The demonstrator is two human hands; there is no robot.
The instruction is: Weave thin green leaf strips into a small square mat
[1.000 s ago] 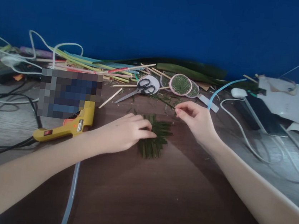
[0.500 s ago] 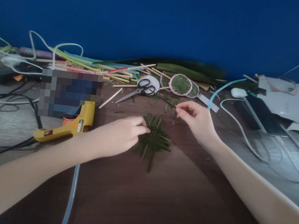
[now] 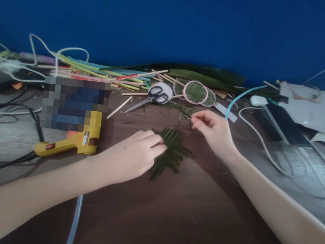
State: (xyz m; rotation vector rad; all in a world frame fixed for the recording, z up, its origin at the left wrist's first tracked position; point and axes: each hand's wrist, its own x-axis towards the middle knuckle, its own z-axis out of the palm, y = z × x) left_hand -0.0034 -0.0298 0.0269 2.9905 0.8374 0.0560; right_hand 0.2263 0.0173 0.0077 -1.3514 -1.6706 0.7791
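Dark green leaf strips, crossed over and under one another, form a small woven piece [image 3: 172,152] on the brown table. My left hand [image 3: 139,154] is closed on its upper left edge, and the fingertips hide that part. Beyond and to the right, my right hand [image 3: 213,129] pinches the end of a thin green leaf strip [image 3: 181,110] between thumb and forefinger. The strip's far end points left, toward a pair of scissors [image 3: 150,99] with black handles, which lie partly over a white disc [image 3: 165,93].
A yellow glue gun [image 3: 87,135] with a long clear glue stick [image 3: 75,221] lies left of my left forearm. Sticks and coloured straws [image 3: 112,73] pile up by the blue wall. Round green discs [image 3: 195,92] lie behind my right hand; a dark phone [image 3: 289,126] and white cable are at right.
The woven piece has turned clockwise on the table, and my left hand has shifted slightly right and toward me with it. My right hand stays in place, still pinching the strip.
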